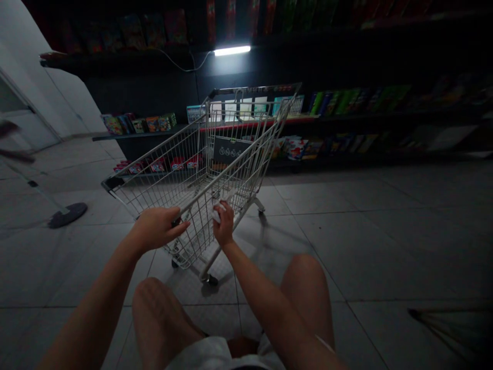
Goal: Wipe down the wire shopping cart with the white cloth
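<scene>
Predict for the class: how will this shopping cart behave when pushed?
The wire shopping cart probably feels light for its size, its mesh basket looking empty. Its small casters on smooth floor tile suggest it rolls easily. Its frame looks stiff, not floppy.

At 9 o'clock, a dark object (11, 139) was blurred and cut off by the left edge. At 4 o'clock, a streaked shape (442, 329) was too blurred to tell. Your right hand (223, 223) hid most of a small white item (217, 213). At 11 o'clock, the packages (154, 28) on the top shelf (115, 60) were too dark to identify.
</scene>
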`<state>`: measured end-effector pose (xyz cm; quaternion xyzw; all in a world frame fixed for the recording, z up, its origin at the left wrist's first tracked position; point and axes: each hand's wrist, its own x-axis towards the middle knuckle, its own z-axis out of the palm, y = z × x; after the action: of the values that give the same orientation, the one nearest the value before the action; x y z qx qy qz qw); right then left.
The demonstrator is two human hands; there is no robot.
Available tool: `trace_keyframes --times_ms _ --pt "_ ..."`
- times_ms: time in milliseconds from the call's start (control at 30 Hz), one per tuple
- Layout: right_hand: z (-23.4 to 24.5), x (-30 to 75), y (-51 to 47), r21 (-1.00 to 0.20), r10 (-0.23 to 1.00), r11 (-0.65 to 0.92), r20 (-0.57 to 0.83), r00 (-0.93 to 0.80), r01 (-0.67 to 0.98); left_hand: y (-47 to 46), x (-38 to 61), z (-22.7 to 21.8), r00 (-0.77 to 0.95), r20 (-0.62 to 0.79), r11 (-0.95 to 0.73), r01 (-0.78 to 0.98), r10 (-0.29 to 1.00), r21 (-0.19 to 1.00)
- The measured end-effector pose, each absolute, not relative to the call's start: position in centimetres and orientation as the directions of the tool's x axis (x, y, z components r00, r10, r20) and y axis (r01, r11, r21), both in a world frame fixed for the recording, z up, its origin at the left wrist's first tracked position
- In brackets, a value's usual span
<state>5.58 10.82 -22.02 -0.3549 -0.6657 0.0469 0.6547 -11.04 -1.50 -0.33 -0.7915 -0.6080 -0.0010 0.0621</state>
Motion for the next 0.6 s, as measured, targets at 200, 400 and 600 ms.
trace_keyframes --times_ms 200,400,600 --pt "-25.0 6.5 8.8 -0.684 0.681 0.646 0.717 0.148 0.34 -1.6 -10.9 -0.1 0.237 0.073 -0.232 0.97 0.969 -0.068" --pt "-19.0 4.9 9.6 -0.582 0.578 0.76 0.809 0.109 0.29 -1.5 -10.8 -0.1 0.243 0.081 -0.239 0.97 0.967 -0.051" --pt "-28.7 2.4 6.9 -0.67 0.672 0.642 0.726 0.147 0.373 -1.5 -10.6 0.2 0.215 0.057 -0.215 0.977 0.975 -0.006"
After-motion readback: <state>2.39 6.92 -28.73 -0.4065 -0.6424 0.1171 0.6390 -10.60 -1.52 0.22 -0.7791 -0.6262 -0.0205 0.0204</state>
